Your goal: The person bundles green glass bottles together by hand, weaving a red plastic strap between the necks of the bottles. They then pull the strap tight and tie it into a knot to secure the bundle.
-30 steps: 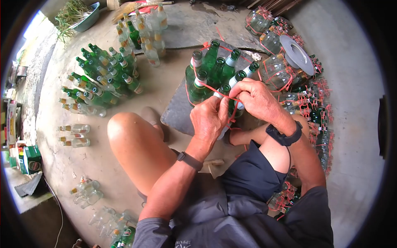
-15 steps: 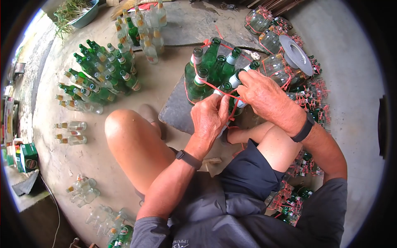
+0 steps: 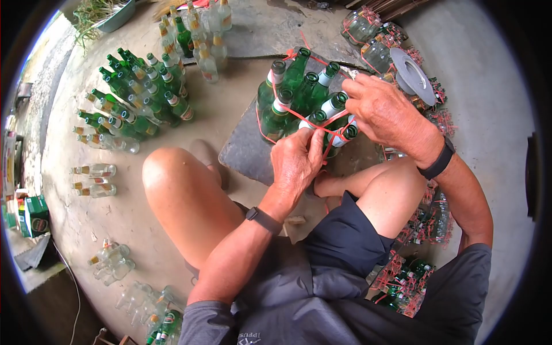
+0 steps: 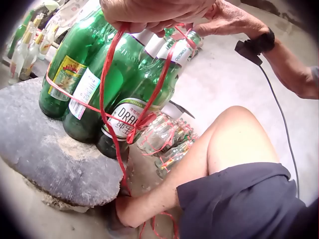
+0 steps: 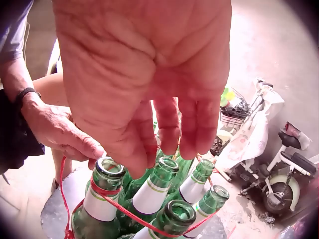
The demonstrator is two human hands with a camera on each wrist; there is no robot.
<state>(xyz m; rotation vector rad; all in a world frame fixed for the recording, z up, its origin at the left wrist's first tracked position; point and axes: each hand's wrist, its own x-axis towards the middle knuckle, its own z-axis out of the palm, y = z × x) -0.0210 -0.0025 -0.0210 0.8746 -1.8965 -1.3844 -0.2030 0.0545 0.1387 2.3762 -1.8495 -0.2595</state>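
Observation:
Green bottles [image 3: 295, 75] stand bunched on a grey slab [image 3: 244, 149], red twine [image 3: 299, 118] running round their bodies and across their necks. Beside the nearest necks, my left hand [image 3: 296, 158] pinches the twine between thumb and fingers; in the left wrist view a strand [image 4: 105, 84] hangs from this hand [image 4: 154, 11]. My right hand [image 3: 388, 112] is over the right side of the bunch. In the right wrist view its loosely bent fingers [image 5: 167, 129] hang over the bottle necks [image 5: 164, 172], with no twine visible in them.
More loose bottles [image 3: 144, 92] stand on the floor at the left and beyond the slab. Tied bundles [image 3: 376, 54] line the right side, with a grey round object [image 3: 411, 72] on top. My bent knees [image 3: 169, 172] flank the slab's near side.
My right hand has moved right and up from the left hand, uncovering the near bottle necks and crossed twine. My left hand keeps its pinch with little movement.

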